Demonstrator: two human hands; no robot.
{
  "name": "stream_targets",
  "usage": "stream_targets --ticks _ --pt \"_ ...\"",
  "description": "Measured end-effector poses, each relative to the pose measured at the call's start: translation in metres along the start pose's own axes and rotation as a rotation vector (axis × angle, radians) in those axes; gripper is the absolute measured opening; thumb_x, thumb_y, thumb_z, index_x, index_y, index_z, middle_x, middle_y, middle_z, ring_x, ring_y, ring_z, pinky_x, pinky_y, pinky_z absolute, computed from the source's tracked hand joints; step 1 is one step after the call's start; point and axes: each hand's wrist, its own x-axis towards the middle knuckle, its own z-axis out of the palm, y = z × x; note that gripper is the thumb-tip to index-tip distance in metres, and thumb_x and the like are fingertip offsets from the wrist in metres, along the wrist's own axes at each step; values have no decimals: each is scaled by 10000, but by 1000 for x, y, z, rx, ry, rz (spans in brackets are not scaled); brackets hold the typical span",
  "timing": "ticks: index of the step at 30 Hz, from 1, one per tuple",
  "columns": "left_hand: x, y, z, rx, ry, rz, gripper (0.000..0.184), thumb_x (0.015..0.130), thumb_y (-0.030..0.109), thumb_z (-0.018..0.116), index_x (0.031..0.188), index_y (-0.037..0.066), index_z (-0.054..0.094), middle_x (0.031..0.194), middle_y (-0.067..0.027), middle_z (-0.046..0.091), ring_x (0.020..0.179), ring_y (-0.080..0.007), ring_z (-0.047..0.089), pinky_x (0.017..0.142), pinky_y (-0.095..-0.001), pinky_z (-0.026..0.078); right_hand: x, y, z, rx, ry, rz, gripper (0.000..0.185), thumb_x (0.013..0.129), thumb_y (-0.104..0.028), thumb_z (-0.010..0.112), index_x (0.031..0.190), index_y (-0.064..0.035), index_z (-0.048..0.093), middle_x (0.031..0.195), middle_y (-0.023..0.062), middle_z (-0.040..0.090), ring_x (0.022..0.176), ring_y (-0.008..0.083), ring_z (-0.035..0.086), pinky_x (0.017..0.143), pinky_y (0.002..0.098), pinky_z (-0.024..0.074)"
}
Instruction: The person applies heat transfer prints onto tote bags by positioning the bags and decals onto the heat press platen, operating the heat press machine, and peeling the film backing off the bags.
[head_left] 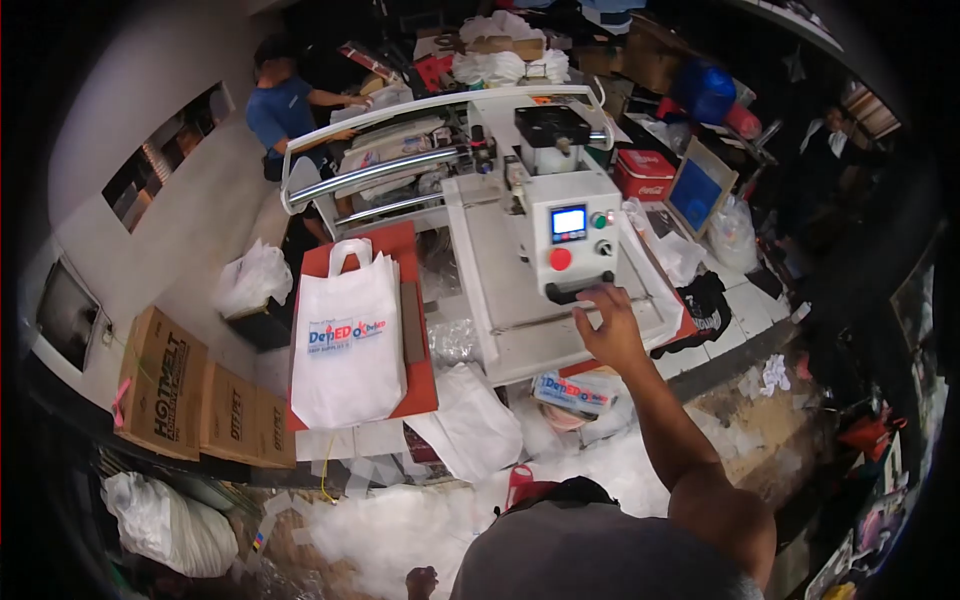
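My right hand [608, 322] reaches to the black handle [580, 291] at the front of a white heat press [575, 235]. Its thumb stands apart from the fingers, which are at the handle's right end; I see no closed grip. Low at the bottom edge is my left hand [422, 581], dark and partly cut off, so its fingers are unclear. On a red-orange platen [412, 398], left of the press head, lies a white tote bag [350, 375] with a "DepED" print. The press head sits over the other platen side, whose surface is mostly covered.
Brown cartons [165, 385] and a white sack [170, 525] stand at left. More printed bags [575, 393] lie beneath the press. A person in a blue shirt [280, 110] works behind it. A red cooler [643, 174] and a blue-meshed frame [699, 192] are back right.
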Motion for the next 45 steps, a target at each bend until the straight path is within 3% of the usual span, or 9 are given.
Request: stream_targets --ticks 2,7,10,13,15,20,22,26,45 --pt "6 16 -19 390 -28 134 421 878 431 529 764 51 671 695 -104 644 640 -242 575 646 -441 477 6 10 14 13 -11 57 228 771 -110 715 971 -56 619 982 164 588 958 373 561 851 445 464" --pt "13 57 -52 -97 -190 -58 390 870 465 550 811 106 691 771 -130 686 682 -272 600 705 -473 484 9 45 31 -80 94 141 176 787 -61 707 911 -26 587 817 150 572 807 348 555 720 435 456" --pt "50 53 -63 -70 -196 -479 262 885 299 579 878 47 653 797 -106 690 588 -232 651 514 -365 513 9 49 24 -184 138 137 145 803 -44 683 896 -19 576 801 144 552 797 333 541 705 433 449" --pt "81 71 -108 303 -427 63 243 909 274 578 952 43 642 824 -106 697 621 -232 663 497 -353 514 13 27 17 -172 190 260 112 834 -31 655 916 -24 579 801 128 569 742 289 564 669 386 467" --pt "114 66 -124 -34 -292 -341 244 905 273 573 991 56 645 844 -100 703 630 -229 667 505 -357 516 12 -4 15 -141 220 353 67 853 -32 640 900 -27 592 802 117 586 686 248 583 634 331 482" --pt "195 87 -204 260 -450 -6 275 913 311 544 975 61 641 907 -100 703 670 -211 672 509 -368 507 -19 -101 88 105 149 509 54 824 3 606 866 -30 606 799 100 609 708 208 610 660 311 499" --pt "243 86 -233 6 -357 -301 271 914 315 542 954 65 639 884 -109 699 663 -201 666 504 -374 504 -37 -129 135 165 56 457 93 808 4 604 894 -26 623 811 111 615 716 218 623 658 317 507" --pt "289 95 -301 -103 -209 -247 163 924 187 550 974 43 609 797 -97 668 495 -177 587 397 -309 456 -22 -199 223 162 -120 432 65 807 -54 639 847 -3 630 777 156 617 736 293 624 677 380 506" --pt "199 10 -351 -161 -181 -453 167 886 194 591 915 31 614 716 -85 647 518 -181 600 430 -322 466 57 -182 459 -194 -393 372 94 746 -99 619 787 -16 637 836 224 638 867 386 621 845 450 492"
